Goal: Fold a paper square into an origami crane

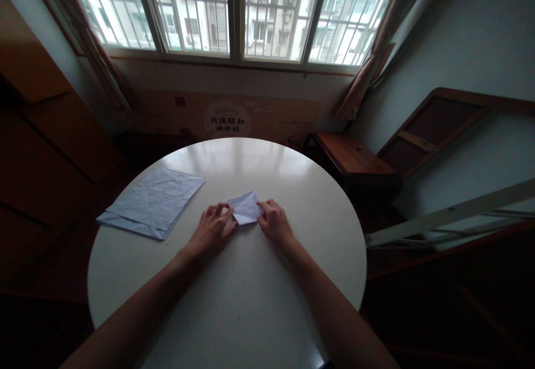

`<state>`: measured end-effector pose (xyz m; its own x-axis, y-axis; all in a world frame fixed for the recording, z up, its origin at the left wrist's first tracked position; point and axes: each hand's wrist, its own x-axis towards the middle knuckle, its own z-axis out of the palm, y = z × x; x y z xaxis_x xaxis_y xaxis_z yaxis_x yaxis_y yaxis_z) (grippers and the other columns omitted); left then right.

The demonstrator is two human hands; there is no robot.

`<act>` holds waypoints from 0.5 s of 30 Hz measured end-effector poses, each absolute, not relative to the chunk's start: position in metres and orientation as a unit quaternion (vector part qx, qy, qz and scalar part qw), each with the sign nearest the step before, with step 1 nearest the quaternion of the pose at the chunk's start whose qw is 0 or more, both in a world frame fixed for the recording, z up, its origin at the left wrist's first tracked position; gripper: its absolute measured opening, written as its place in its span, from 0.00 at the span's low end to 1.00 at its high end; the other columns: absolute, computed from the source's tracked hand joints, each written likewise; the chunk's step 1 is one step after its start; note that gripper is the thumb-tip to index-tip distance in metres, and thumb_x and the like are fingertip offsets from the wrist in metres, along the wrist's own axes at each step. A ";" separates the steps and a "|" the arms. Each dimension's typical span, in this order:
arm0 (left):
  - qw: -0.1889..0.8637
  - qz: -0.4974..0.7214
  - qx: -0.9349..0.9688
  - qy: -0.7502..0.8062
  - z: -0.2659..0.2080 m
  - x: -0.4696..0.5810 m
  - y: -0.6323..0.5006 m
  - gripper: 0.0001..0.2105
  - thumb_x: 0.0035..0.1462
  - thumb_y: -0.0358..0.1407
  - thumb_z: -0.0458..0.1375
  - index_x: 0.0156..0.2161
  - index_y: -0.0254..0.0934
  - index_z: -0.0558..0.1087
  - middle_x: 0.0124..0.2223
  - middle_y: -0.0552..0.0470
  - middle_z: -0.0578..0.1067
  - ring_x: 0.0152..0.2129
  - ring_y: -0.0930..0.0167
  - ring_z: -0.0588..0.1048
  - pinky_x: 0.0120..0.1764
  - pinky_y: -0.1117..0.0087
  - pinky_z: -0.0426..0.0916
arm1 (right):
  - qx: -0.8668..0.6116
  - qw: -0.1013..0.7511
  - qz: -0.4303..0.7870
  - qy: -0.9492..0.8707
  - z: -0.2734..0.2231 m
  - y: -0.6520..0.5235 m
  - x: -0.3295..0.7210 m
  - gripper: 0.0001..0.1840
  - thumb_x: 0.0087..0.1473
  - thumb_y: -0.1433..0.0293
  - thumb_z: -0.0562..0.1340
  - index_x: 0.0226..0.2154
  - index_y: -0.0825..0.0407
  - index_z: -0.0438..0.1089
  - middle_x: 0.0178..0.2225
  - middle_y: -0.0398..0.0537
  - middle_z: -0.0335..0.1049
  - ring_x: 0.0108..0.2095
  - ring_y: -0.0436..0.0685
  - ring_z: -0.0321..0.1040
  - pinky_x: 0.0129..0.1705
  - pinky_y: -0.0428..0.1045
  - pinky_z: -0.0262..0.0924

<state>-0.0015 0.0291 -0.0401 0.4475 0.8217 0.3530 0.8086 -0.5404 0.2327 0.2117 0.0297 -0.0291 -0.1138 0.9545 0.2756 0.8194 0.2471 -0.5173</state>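
A small folded piece of white paper (246, 208) lies near the middle of the round white table, between my two hands. My left hand (215, 225) is curled at its left edge, with thumb and fingers closed on the paper there. At the right edge, my right hand (272, 221) pinches the paper between thumb and forefinger. Both hands rest low over the tabletop. To the left lie larger creased sheets of paper (152, 202), stacked flat and apart from my hands.
The round white table (234, 302) fills the middle of the view. Beyond it stand a wooden stool (355, 154) on the right and a long printed box (267, 115) under the barred window (234, 12). Wooden cabinets (42, 135) line the left side.
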 end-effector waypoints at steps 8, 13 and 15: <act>0.027 0.220 0.855 0.469 -0.037 0.000 0.031 0.15 0.60 0.37 0.52 0.51 0.39 0.70 0.52 0.46 0.70 0.49 0.61 0.65 0.54 0.53 0.58 | -0.641 0.244 0.066 -0.725 -0.028 0.031 0.219 0.10 0.53 0.69 0.61 0.39 0.49 0.75 0.43 0.54 0.66 0.43 0.61 0.59 0.46 0.54 0.55; 0.047 0.244 0.876 0.414 -0.034 0.002 0.029 0.12 0.59 0.39 0.55 0.47 0.45 0.74 0.48 0.49 0.73 0.49 0.62 0.64 0.54 0.54 0.57 | -0.625 0.248 0.062 -0.738 -0.028 0.030 0.218 0.09 0.54 0.68 0.60 0.35 0.49 0.76 0.42 0.54 0.67 0.44 0.61 0.58 0.46 0.55 0.56; 0.055 0.240 0.892 0.379 -0.032 0.005 0.028 0.12 0.58 0.38 0.57 0.47 0.47 0.75 0.45 0.50 0.75 0.46 0.64 0.67 0.54 0.54 0.56 | -0.618 0.253 0.066 -0.742 -0.027 0.030 0.218 0.09 0.54 0.68 0.60 0.34 0.50 0.76 0.42 0.54 0.67 0.44 0.62 0.58 0.46 0.55 0.56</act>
<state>0.0045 0.0278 -0.0325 0.5972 0.7032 0.3857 0.6501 -0.7061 0.2806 0.2178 0.0299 -0.0266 -0.1086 0.9498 0.2936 0.8828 0.2279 -0.4107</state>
